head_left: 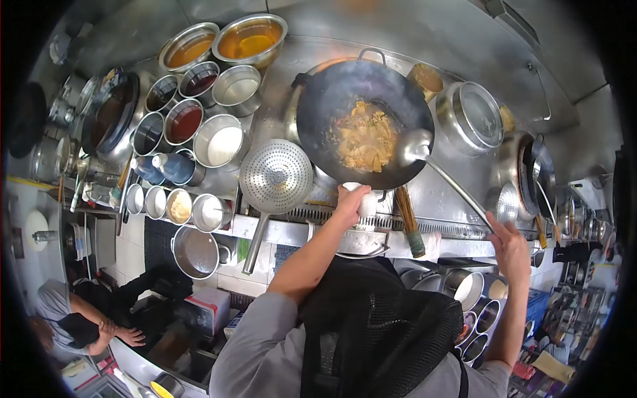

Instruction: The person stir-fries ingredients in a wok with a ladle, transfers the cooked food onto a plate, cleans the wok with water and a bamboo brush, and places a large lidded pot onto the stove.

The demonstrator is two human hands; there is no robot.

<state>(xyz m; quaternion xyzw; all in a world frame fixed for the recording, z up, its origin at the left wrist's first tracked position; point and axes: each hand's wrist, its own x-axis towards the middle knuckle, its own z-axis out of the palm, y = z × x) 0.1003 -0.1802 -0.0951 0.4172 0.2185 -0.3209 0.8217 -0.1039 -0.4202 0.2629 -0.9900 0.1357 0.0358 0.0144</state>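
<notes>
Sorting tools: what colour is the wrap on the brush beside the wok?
The wrap is green; head view.

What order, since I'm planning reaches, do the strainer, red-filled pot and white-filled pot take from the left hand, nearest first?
1. Strainer: just left of the left hand.
2. White-filled pot: beyond the strainer.
3. Red-filled pot: farther left and forward.

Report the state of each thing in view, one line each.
Wok: uncovered, holding food
Food: loose pieces, browned
Ladle: held, bowl inside wok's rim
Left hand: closed on white cloth
Right hand: closed on ladle
Perforated strainer: unheld, nearly empty
Bristle brush: unheld
Large steel bowl: uncovered, holding amber liquid
</notes>
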